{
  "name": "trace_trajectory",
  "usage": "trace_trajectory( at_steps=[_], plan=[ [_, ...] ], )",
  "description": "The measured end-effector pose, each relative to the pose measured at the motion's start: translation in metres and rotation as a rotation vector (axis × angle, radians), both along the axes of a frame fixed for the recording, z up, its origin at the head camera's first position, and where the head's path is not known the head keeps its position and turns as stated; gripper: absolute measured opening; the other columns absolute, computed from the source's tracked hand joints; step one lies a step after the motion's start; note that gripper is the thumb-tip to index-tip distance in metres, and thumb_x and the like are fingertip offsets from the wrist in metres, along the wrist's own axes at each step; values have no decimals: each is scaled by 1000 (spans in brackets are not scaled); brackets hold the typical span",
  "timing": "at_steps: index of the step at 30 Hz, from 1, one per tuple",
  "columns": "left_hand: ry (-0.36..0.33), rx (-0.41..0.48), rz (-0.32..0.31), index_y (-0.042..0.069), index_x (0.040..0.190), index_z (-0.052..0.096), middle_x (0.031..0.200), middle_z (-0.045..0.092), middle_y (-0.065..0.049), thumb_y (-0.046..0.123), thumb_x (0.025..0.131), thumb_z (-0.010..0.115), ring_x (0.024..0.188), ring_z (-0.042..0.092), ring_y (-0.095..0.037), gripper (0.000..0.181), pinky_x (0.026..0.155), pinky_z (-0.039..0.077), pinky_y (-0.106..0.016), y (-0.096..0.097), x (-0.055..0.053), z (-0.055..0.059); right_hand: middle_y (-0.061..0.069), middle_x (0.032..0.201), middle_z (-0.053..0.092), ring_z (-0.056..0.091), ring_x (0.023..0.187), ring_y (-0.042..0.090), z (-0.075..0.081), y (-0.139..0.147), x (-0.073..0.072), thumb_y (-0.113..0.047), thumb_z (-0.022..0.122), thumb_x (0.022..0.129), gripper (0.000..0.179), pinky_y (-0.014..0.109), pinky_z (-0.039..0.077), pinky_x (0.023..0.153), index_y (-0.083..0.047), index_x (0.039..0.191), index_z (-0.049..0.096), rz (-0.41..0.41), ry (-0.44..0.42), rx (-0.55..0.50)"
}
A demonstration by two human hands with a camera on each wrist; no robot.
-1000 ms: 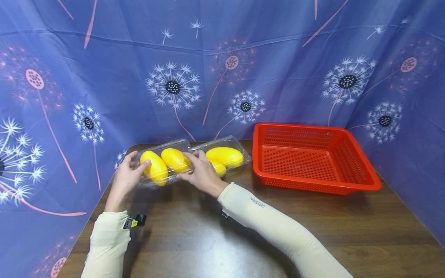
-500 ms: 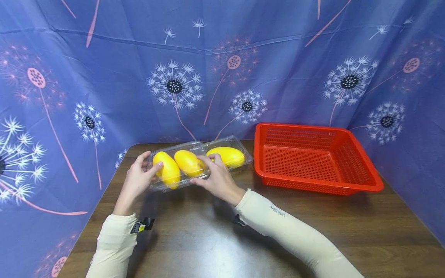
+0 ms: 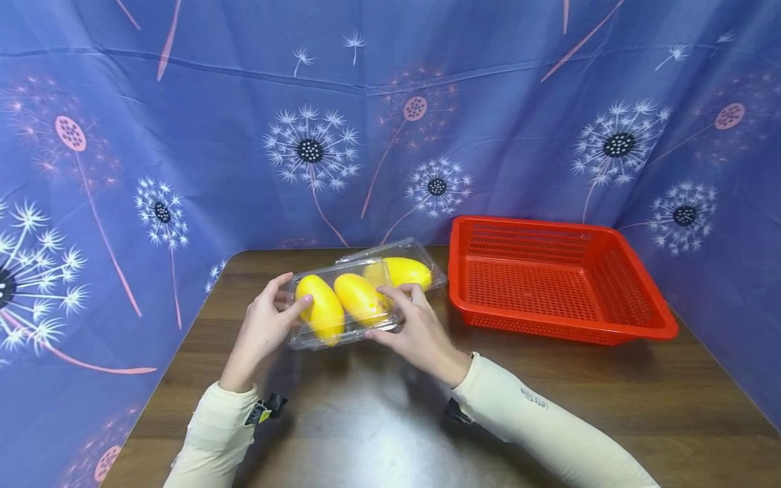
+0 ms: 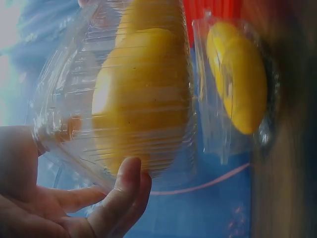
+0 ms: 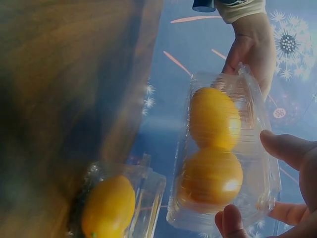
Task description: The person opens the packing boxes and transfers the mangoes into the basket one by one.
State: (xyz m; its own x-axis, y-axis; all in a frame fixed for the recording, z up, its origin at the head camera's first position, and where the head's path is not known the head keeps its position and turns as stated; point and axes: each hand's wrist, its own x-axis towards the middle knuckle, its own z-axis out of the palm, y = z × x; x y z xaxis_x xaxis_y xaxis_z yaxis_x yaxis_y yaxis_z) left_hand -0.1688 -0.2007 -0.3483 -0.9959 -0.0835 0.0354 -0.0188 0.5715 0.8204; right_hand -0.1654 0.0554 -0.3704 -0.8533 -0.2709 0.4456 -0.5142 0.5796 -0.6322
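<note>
A clear plastic clamshell box [image 3: 352, 335] with two yellow mangoes [image 3: 321, 309] in it is held up off the table between both hands. My left hand [image 3: 264, 333] grips its left end, thumb on the near side and fingers round the back. At the other end, my right hand [image 3: 427, 339] holds the box between thumb and fingers. Behind it, partly covered, a second clear clamshell box [image 3: 399, 248] lies on the table with yellow mangoes [image 3: 410, 272] inside. In the right wrist view, the held box [image 5: 257, 198] looks closed over its two mangoes [image 5: 213, 173].
A red perforated plastic basket [image 3: 564, 320] stands at the back right, just beside the second box, with nothing seen in it. The brown wooden table [image 3: 366, 420] reaches back to a blue dandelion-print cloth [image 3: 232, 156] hanging behind and at the sides.
Both hands have carried the held box to the right and slightly nearer, so it now overlaps the second box in the head view. The second box and the basket have stayed put.
</note>
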Motion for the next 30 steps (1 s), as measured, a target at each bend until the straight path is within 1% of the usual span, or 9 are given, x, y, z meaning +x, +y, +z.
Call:
trace_trajectory(
  at_steps=[5,8,11,15,19,21,26,28,30],
  plan=[
    [-7,1,-17,7,147,36,118,60,-22,30,91,68,97,66,-28,69,69,61,-30,12,2,-6,11,114,52,56,78,13,-3,12,8,-27,91,65,70,26,50,71,-15,127,61,-19,-6,-26],
    [3,-11,-17,8,146,38,115,61,-20,30,90,69,94,66,-26,68,67,59,-27,19,4,-9,11,115,51,58,80,14,-5,19,13,-25,91,64,70,26,52,73,-15,127,61,-22,-35,-51],
    [9,-25,-24,7,145,40,114,62,-19,30,90,70,90,65,-24,67,65,58,-26,25,6,-10,10,115,51,58,81,13,-7,27,18,-23,91,65,69,24,53,73,-15,126,61,-21,-69,-74],
    [2,-33,-35,8,143,41,111,62,-17,30,88,71,86,66,-20,66,66,56,-25,30,10,-11,12,114,52,60,81,13,-10,35,23,-20,90,66,65,25,55,74,-14,125,62,-15,-100,-119],
    [-27,-24,-39,9,137,42,103,61,-15,28,86,74,78,64,-16,63,64,53,-26,33,12,-11,13,111,53,62,83,14,-13,40,25,-18,87,71,55,28,57,77,-13,120,65,-11,-125,-158],
    [-46,-12,-50,7,135,41,98,59,-14,26,85,75,75,61,-16,63,62,54,-26,34,12,-11,12,109,54,62,83,14,-15,42,25,-18,86,73,50,27,57,76,-13,119,65,-14,-142,-168],
    [-81,-30,-108,5,139,39,94,55,-12,27,86,74,69,58,-15,67,59,50,-25,38,11,-16,7,102,56,61,83,16,-19,49,26,-16,84,75,45,23,53,73,-11,115,66,-45,-159,-185],
    [-96,-40,-123,6,140,39,93,54,-10,27,86,73,67,58,-15,68,58,48,-25,40,11,-19,7,99,57,60,81,15,-22,53,26,-15,83,75,44,22,52,71,-10,115,66,-51,-164,-190],
    [-113,-25,-134,6,140,39,93,53,-10,26,86,73,66,58,-15,67,57,48,-24,43,10,-22,7,98,58,60,80,12,-24,57,26,-14,83,75,44,21,52,69,-9,115,65,-52,-178,-196]
  ],
)
